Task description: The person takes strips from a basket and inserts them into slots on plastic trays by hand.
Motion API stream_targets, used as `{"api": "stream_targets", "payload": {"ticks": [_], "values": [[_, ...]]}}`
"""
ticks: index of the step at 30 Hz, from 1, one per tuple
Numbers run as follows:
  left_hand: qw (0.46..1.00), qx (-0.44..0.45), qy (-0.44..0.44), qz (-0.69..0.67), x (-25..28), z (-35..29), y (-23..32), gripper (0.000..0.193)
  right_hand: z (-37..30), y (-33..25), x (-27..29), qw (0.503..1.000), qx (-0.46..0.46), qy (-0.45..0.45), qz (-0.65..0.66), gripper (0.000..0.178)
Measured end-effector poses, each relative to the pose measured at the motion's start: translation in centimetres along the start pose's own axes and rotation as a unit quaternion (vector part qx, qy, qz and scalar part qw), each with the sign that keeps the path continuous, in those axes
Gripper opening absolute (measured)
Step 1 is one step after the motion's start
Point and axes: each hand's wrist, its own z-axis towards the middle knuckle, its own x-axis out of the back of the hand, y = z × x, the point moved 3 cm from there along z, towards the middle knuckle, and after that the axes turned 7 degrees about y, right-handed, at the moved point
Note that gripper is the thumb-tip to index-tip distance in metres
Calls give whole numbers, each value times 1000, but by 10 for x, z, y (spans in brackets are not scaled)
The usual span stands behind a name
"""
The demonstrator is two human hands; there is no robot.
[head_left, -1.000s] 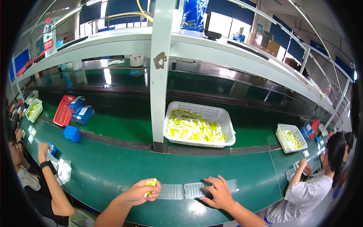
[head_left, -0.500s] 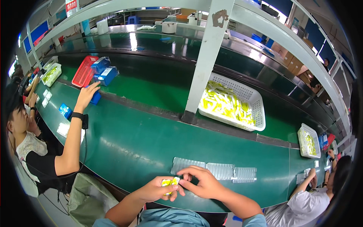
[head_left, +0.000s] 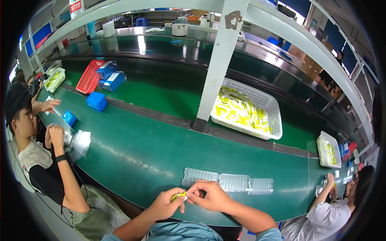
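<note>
My left hand (head_left: 165, 205) is closed round small flat yellow-and-white pieces (head_left: 177, 197), which show narrowly between the fingers. Meeting it from the right, my right hand (head_left: 210, 196) has thumb and forefinger pinched at the pieces' right end. How many pieces there are is hidden by the fingers. Just beyond my hands, three clear ribbed plastic trays (head_left: 234, 183) lie in a row on the green table (head_left: 161, 156).
A white basket (head_left: 277, 116) of yellow-and-white pieces stands behind the post (head_left: 219, 68); a smaller one (head_left: 321, 154) is farther right. At left are a red basket (head_left: 89, 77), blue packs (head_left: 113, 81) and a blue box (head_left: 97, 101). People work on both sides.
My hands have come together, and my right fingers now pinch the pieces, which are turned more edge-on. The co-worker at left has drawn an arm back from the blue box toward the table's near edge.
</note>
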Motion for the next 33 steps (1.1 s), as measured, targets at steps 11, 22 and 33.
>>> {"api": "stream_targets", "payload": {"ticks": [11, 22, 33], "values": [[978, -150, 96, 109, -16, -1, 10, 29, -8, 24, -3, 990, -61, 34, 124, 14], [988, -116, 98, 34, -33, 1, 6, 37, -4, -4, 22, 999, 24, -47, -8, 14], [985, 31, -5, -169, -23, 11, 14, 29, -9, -17, 34, 944, 309, -5, -115, 14]]}}
